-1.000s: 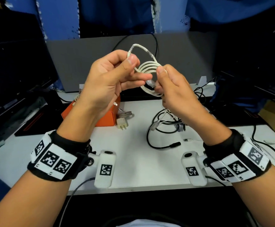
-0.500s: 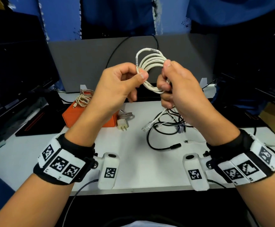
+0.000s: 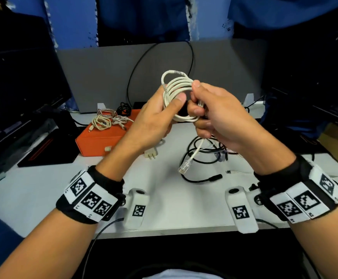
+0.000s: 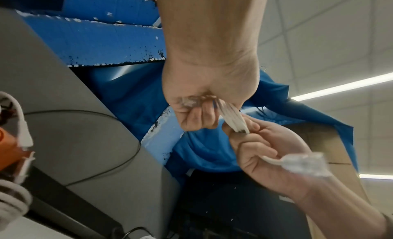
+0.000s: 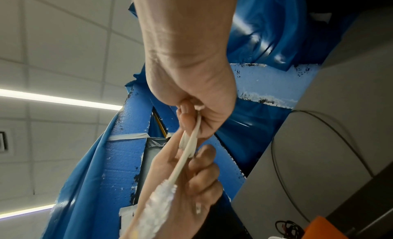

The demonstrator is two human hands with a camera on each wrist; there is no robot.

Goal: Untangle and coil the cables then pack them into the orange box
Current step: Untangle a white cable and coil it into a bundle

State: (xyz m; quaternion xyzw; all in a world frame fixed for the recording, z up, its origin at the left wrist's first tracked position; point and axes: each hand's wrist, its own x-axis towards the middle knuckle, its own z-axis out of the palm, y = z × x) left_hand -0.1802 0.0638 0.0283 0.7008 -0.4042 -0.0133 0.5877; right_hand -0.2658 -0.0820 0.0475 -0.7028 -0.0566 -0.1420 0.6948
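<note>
A white network cable (image 3: 176, 83) is wound into a small coil held up above the desk. My left hand (image 3: 160, 109) grips the coil's left side, thumb pressed across the loops (image 4: 234, 121). My right hand (image 3: 210, 105) grips the coil's right side with curled fingers (image 5: 189, 141). The cable's loose tail hangs down from my right hand and ends in a clear plug (image 3: 185, 167). The orange box (image 3: 103, 137) sits on the desk at the left, below my left hand, with several coiled cables (image 3: 103, 119) on it.
A tangle of black cables (image 3: 204, 154) lies on the white desk (image 3: 43, 188) under my right hand. A white two-pin plug (image 3: 151, 155) lies by the box. A grey panel (image 3: 103, 77) stands behind; dark monitors flank both sides.
Both hands have turned the coil and shifted right. My left thumb now lies across the loops. The hanging tail is shorter, its plug nearer my right hand. More of the orange box shows.
</note>
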